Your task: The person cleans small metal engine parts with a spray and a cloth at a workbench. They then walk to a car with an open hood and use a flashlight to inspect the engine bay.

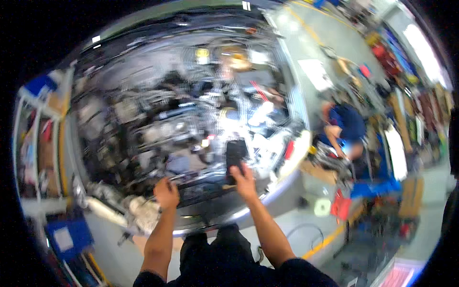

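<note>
In front of me is the front of a vehicle with its engine bay exposed, crowded with metal parts, hoses and dark covers. My right hand grips the lower end of a black, flat rectangular object, held over the bay's right side. Its exact kind is blurred. Bright glare falls on the parts just beyond it. My left hand is over the bay's near edge, left of a dark front panel. Its fingers look bent but are smeared by motion, and I see nothing in them.
At the right a person in dark clothes bends over parts beside a blue stand. A red item lies on the floor nearby. Shelving and a blue bin stand at the left. A dark cable curls on the floor.
</note>
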The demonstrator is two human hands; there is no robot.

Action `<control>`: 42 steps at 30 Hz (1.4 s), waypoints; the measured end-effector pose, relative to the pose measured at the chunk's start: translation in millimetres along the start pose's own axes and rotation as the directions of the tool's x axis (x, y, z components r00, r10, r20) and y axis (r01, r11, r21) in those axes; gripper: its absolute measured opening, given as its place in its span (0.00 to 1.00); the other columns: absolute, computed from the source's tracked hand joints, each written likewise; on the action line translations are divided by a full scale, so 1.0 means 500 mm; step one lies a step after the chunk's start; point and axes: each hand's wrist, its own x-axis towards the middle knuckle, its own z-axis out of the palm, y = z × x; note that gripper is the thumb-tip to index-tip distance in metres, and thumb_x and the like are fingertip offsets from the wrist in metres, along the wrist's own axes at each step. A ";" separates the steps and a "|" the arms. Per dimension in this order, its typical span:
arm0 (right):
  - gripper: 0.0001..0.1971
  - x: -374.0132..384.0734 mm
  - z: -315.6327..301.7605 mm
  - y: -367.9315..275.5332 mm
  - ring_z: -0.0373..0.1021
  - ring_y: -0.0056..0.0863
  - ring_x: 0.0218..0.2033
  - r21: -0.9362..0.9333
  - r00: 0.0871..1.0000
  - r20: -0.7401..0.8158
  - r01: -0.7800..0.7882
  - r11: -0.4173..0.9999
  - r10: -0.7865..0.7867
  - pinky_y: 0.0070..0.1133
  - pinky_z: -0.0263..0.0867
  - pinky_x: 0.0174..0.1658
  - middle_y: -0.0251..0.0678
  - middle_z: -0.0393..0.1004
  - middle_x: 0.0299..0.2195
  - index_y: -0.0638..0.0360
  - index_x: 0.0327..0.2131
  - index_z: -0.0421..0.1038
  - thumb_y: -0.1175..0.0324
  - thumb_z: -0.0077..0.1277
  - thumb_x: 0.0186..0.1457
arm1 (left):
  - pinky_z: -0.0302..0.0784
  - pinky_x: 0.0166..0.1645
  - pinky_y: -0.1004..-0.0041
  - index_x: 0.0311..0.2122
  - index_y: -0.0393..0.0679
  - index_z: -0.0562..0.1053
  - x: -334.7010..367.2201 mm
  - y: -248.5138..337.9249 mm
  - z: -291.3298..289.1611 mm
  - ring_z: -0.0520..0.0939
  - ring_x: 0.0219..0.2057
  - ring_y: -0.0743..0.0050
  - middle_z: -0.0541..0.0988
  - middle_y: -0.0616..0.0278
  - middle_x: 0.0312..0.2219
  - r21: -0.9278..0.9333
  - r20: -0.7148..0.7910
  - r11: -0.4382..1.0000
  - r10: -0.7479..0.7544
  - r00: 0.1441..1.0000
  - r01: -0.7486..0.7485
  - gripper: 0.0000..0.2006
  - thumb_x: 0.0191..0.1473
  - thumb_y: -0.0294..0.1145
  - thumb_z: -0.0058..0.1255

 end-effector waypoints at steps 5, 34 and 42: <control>0.32 0.027 0.016 -0.014 0.69 0.17 0.45 -0.023 0.991 0.022 0.136 0.990 -0.135 0.20 0.68 0.49 0.28 0.75 0.47 0.64 0.65 0.64 0.54 0.59 0.65 | 0.69 0.54 0.50 0.51 0.39 0.72 -0.008 -0.031 0.033 0.76 0.48 0.42 0.78 0.49 0.44 0.038 0.018 0.999 0.022 1.000 -0.023 0.18 0.63 0.40 0.47; 0.14 0.687 0.357 0.137 0.73 0.28 0.31 -0.315 0.980 0.189 0.121 0.941 -0.062 0.32 0.69 0.36 0.30 0.76 0.29 0.61 0.34 0.74 0.75 0.70 0.45 | 0.70 0.54 0.50 0.48 0.40 0.73 0.025 -0.052 0.009 0.78 0.45 0.46 0.79 0.51 0.43 -0.004 0.064 1.000 -0.016 0.998 0.016 0.17 0.56 0.37 0.52; 0.15 0.719 0.389 0.209 0.73 0.26 0.33 -0.387 0.972 0.233 0.061 0.920 0.033 0.29 0.70 0.36 0.31 0.77 0.32 0.61 0.35 0.74 0.80 0.66 0.43 | 0.70 0.53 0.51 0.46 0.40 0.74 0.028 -0.055 0.005 0.78 0.44 0.46 0.80 0.51 0.42 -0.047 0.015 0.998 -0.033 0.999 0.034 0.17 0.52 0.36 0.53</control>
